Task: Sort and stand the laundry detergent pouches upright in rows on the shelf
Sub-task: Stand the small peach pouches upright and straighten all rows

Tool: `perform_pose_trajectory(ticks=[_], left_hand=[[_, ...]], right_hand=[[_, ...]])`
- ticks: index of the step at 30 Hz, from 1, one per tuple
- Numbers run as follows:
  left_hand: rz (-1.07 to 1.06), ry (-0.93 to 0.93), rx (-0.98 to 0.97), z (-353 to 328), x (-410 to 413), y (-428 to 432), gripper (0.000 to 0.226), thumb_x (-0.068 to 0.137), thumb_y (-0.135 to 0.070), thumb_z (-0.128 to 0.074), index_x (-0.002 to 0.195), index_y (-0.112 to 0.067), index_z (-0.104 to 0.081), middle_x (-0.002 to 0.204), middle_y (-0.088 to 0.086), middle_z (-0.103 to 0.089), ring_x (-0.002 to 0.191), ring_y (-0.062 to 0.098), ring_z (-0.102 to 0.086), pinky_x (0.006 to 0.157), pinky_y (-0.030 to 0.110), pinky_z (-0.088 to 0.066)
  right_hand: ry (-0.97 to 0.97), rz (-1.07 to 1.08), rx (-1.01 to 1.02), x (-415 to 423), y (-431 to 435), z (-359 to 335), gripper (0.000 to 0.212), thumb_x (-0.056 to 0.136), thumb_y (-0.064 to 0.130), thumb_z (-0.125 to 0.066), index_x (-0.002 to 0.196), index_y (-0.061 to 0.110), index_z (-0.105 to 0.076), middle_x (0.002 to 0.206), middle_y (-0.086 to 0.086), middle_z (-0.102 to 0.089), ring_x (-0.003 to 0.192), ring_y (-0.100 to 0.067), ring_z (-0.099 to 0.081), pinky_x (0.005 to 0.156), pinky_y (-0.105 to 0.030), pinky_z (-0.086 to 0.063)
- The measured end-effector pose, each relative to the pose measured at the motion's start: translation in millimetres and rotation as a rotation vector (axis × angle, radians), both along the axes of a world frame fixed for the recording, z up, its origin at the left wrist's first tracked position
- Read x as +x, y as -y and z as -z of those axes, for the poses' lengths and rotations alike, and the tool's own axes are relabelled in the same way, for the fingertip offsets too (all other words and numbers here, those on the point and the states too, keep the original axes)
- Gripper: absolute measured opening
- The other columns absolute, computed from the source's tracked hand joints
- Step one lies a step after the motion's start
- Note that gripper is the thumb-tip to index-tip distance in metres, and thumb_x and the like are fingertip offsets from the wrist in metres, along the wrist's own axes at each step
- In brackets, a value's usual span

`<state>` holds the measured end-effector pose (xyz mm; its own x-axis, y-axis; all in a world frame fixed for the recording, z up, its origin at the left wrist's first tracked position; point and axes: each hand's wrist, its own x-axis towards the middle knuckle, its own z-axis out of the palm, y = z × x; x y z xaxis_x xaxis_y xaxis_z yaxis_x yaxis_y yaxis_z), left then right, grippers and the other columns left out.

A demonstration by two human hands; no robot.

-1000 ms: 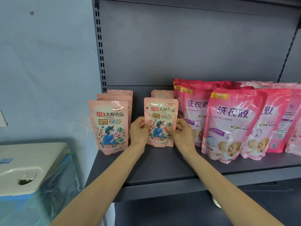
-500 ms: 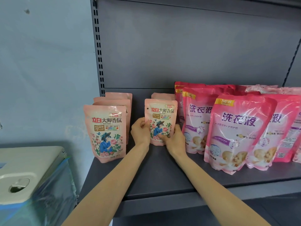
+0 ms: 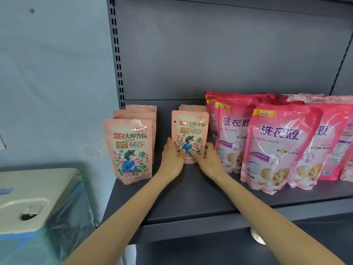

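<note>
A small peach floral pouch (image 3: 190, 131) stands upright in the middle of the grey shelf (image 3: 191, 203). My left hand (image 3: 172, 159) grips its lower left edge and my right hand (image 3: 209, 161) grips its lower right edge, thumbs on the front. Another peach pouch (image 3: 191, 107) stands just behind it, mostly hidden. To the left, a row of peach pouches (image 3: 129, 150) stands upright, one behind the other. To the right stand large pink detergent pouches (image 3: 278, 150) in several rows.
The shelf's slotted upright post (image 3: 116, 54) and a blue wall (image 3: 53, 73) lie to the left. A white appliance wrapped in blue plastic film (image 3: 38, 203) sits below left. A small white round object (image 3: 257, 236) shows under the shelf edge.
Both hands have pushed the held peach pouch back on the shelf, closer to the pouch behind it. The camera has shifted slightly.
</note>
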<state>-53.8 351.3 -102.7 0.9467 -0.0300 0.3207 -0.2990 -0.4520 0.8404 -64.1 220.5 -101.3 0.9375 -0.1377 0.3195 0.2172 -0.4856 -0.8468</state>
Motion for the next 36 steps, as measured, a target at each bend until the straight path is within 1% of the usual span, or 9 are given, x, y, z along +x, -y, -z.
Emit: perform_pose_trajectory(ticks=[2,4,6,8,12,16,22,30,36], left_hand=[[0.062,-0.003,0.076,2,-15,-4,0.052,0.094,-0.026,-0.046,0.14,-0.013,-0.028,0.139,0.006,-0.041,0.127,0.018,-0.042,0.108,0.042,-0.037],[0.12,0.011,0.143,-1,-40,-10,0.052,0.097,-0.026,-0.042,0.145,-0.015,-0.024,0.145,0.003,-0.033,0.133,0.016,-0.034,0.112,0.031,-0.026],[0.134,0.02,0.231,-1,-60,-18,0.052,0.099,-0.027,-0.039,0.146,-0.017,-0.021,0.15,0.001,-0.027,0.138,0.017,-0.027,0.11,0.025,-0.02],[0.131,0.03,0.357,-4,-79,-27,0.053,0.1,-0.032,-0.035,0.147,-0.016,-0.019,0.154,0.001,-0.02,0.141,0.017,-0.019,0.109,0.021,-0.014],[0.061,0.088,0.697,-10,-106,-45,0.058,0.098,-0.046,-0.025,0.149,-0.02,-0.012,0.157,-0.001,-0.011,0.144,0.017,-0.011,0.116,0.035,-0.01],[-0.019,0.189,0.885,-12,-127,-59,0.074,0.087,-0.063,-0.001,0.148,-0.025,-0.014,0.157,-0.005,-0.012,0.144,0.015,-0.011,0.116,0.038,-0.01],[-0.14,0.237,0.945,-15,-138,-71,0.098,0.064,-0.064,0.02,0.148,-0.027,-0.013,0.157,-0.003,-0.013,0.144,0.017,-0.01,0.116,0.042,-0.01],[-0.224,0.262,0.963,-27,-142,-53,0.117,0.05,-0.074,0.038,0.148,-0.031,-0.008,0.156,-0.009,-0.013,0.144,0.013,-0.008,0.117,0.042,-0.009],[-0.313,0.356,0.898,-52,-140,-16,0.092,0.074,-0.07,0.006,0.144,-0.025,-0.031,0.151,-0.001,-0.032,0.141,0.02,-0.024,0.114,0.048,-0.017]], right_hand=[[-0.028,-0.042,0.011,-11,3,-1,0.049,0.091,0.024,-0.059,0.13,0.005,-0.038,0.126,-0.011,-0.056,0.116,-0.024,-0.055,0.097,-0.039,-0.046],[-0.032,-0.083,-0.014,-26,7,-2,0.049,0.094,0.023,-0.054,0.136,0.007,-0.034,0.13,-0.007,-0.052,0.12,-0.018,-0.049,0.099,-0.029,-0.041],[-0.039,-0.087,-0.127,-44,13,-2,0.058,0.096,0.031,-0.049,0.143,0.009,-0.026,0.136,-0.003,-0.044,0.127,-0.016,-0.041,0.102,-0.025,-0.033],[-0.032,-0.065,-0.313,-61,19,-2,0.064,0.095,0.043,-0.044,0.147,0.014,-0.021,0.148,-0.002,-0.034,0.136,-0.019,-0.034,0.11,-0.033,-0.03],[-0.027,0.002,-0.742,-97,20,-9,0.065,0.095,0.054,-0.033,0.149,0.021,-0.017,0.155,0.0,-0.021,0.142,-0.017,-0.02,0.112,-0.036,-0.023],[-0.045,0.086,-0.965,-124,18,-17,0.07,0.09,0.063,-0.016,0.15,0.027,-0.008,0.159,0.004,-0.004,0.146,-0.017,-0.001,0.116,-0.042,-0.008],[0.0,0.175,-1.091,-140,38,-21,0.108,0.057,0.078,0.028,0.15,0.029,0.0,0.159,0.005,0.001,0.146,-0.017,0.003,0.115,-0.047,-0.002],[0.072,0.227,-1.131,-145,82,-34,0.119,0.05,0.075,0.04,0.149,0.03,-0.009,0.159,0.004,-0.004,0.146,-0.016,0.001,0.116,-0.047,0.0],[0.164,0.224,-1.176,-133,139,-60,0.111,0.058,0.073,0.035,0.15,0.028,-0.006,0.159,0.005,0.001,0.146,-0.015,0.001,0.116,-0.046,-0.001]])
